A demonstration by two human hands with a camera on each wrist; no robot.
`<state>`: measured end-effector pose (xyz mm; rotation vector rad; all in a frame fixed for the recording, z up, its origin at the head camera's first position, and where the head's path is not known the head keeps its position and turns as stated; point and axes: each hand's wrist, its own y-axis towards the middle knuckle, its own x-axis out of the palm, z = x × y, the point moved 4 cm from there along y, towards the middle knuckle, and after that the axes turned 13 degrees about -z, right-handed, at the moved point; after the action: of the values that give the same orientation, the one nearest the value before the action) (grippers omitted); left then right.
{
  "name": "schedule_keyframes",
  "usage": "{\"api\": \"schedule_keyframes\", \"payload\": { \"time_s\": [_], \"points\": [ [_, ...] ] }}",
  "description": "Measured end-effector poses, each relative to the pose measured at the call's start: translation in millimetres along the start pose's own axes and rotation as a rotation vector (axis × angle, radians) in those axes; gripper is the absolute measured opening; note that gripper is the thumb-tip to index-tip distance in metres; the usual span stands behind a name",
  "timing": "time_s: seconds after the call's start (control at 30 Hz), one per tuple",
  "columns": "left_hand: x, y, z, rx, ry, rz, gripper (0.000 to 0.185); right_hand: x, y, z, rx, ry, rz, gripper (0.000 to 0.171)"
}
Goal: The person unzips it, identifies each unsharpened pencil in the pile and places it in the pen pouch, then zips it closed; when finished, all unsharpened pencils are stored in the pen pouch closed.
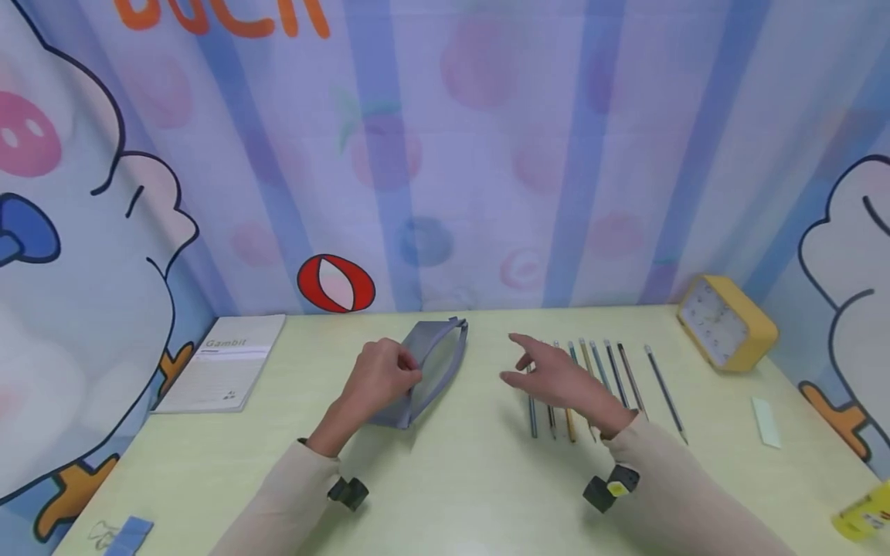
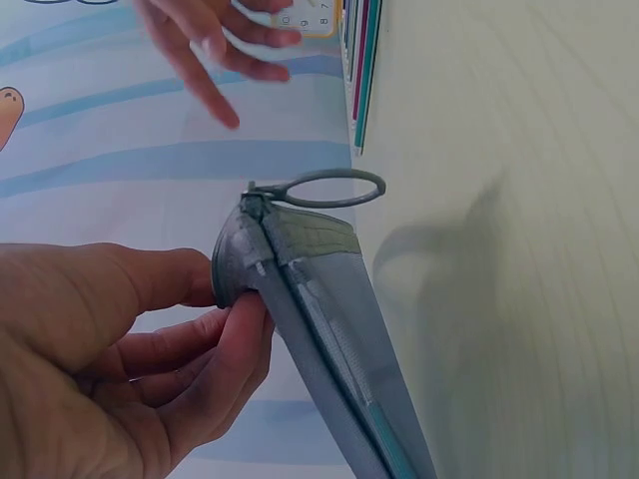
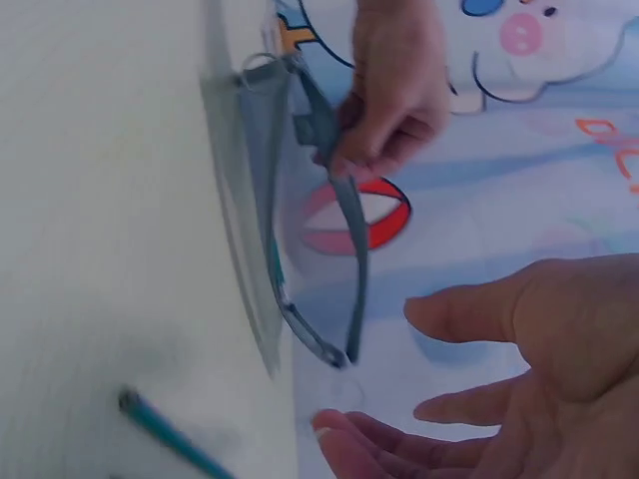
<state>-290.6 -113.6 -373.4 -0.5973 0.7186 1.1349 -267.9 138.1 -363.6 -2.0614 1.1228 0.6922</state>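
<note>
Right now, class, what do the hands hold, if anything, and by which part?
The left hand pinches the grey pencil case by its opened top edge. The right hand holds nothing.

Head view: high, looking forward and down across the whole surface (image 1: 459, 479) to the backdrop. Wrist views: close, low along the surface, facing each other. All three share the pencil case (image 1: 429, 371).

The pencil case (image 1: 427, 371) is grey-blue with a see-through mesh side. The worktop (image 1: 473, 479) is pale yellow-green. The pencils (image 1: 605, 386) run teal, yellow, dark blue and brown. At two o'clock the clock (image 1: 726, 323) is yellow with a white face. The backdrop (image 1: 487, 154) bears blue and lilac stripes, pink spots and a red-and-white ball (image 1: 336, 283). Both sleeves (image 1: 667, 494) are beige.
</note>
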Motion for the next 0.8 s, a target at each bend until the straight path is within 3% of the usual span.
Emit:
{"api": "schedule_keyframes", "payload": {
  "time_s": [0.37, 0.8],
  "points": [
    [-3.5, -1.2, 1.1, 0.001, 0.014, 0.005, 0.009, -47, -42, 46, 0.044, 0.112, -0.005, 0.075],
    [-2.2, -4.0, -0.8, -0.006, -0.006, 0.002, 0.009, -65, -44, 97, 0.161, 0.022, 0.056, 0.068]
  ]
}}
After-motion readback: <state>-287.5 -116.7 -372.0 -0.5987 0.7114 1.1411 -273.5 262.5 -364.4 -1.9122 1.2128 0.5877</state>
